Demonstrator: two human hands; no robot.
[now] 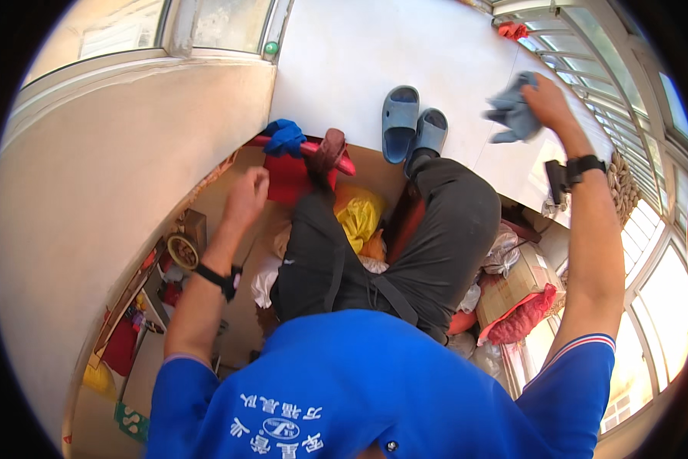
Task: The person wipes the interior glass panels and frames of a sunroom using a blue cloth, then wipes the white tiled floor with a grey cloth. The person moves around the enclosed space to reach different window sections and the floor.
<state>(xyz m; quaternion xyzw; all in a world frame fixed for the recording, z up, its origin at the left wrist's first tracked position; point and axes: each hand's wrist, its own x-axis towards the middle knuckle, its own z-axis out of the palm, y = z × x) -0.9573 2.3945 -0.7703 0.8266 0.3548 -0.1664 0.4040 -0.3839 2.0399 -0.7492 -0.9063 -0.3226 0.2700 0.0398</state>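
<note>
My right hand (545, 103) grips a crumpled grey-blue cloth (515, 112) above the right part of a white surface (332, 63); the cloth's edge is blurred. Nothing is in my left hand (246, 195), whose fingers are curled beside the wall, left of a red plastic object (298, 178). Over the red rim hang a blue cloth (285, 137) and a brownish-red cloth (329, 150). A pair of grey-blue slide sandals (400, 123) rests on the white surface, and one of my feet, in a dark sock, touches the right sandal.
Beneath the white surface are a yellow plastic bag (358, 218), a cardboard box (513, 281) and a red mesh bag (522, 321). Barred windows (602, 74) line the right side. A beige wall (120, 149) runs along the left, with a cluttered shelf (131, 315) below.
</note>
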